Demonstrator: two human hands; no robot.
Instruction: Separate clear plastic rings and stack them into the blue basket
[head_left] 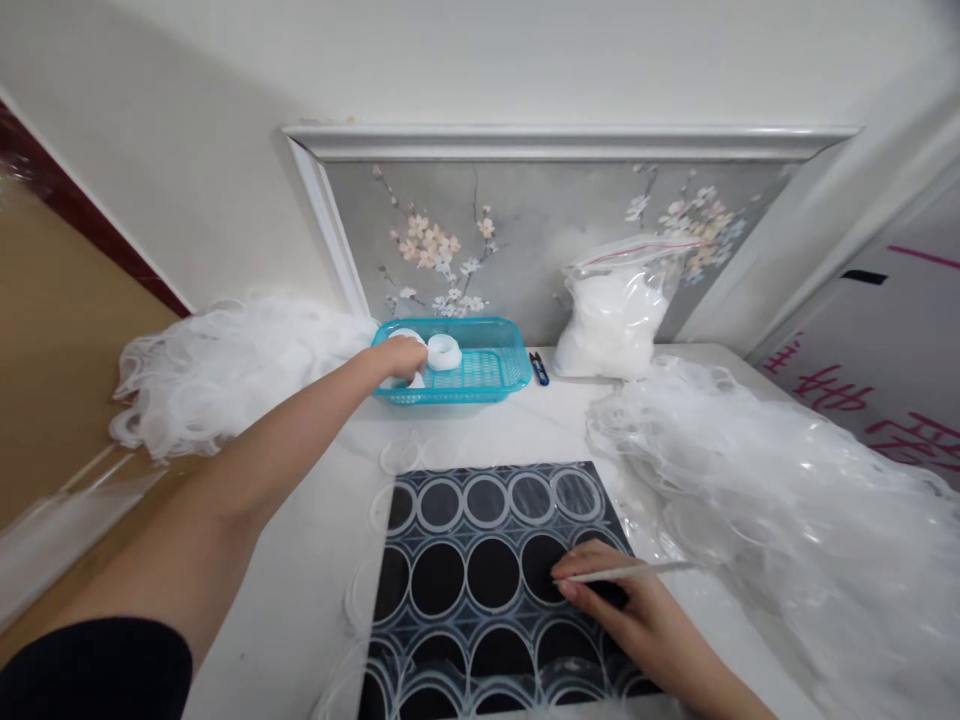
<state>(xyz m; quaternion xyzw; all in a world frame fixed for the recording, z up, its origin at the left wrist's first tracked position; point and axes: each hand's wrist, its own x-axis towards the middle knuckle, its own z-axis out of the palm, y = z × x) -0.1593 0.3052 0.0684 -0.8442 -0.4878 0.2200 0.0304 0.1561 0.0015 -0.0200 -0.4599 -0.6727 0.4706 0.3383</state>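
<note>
My left hand (406, 358) reaches down into a turquoise plastic basket (491, 393), among white rolls. Its fingers are curled together and partly hidden, so what they grip does not show. Just right of it in the basket sits a white roll (444, 353). My right hand (626, 600) pinches a thin white stick (622, 573) between thumb and fingers. The stick lies nearly level, its tip over a black sheet (469, 528) patterned with pale rings. A clear film seems to cover parts of the sheet.
Translucent white rings lie heaped at left (225, 370) and right (757, 500). A zip bag of white material (619, 315) leans against the wall panel. Small blue thread snips (539, 368) lie beside the basket. Loose clear rings (399, 457) lie along the sheet's left edge.
</note>
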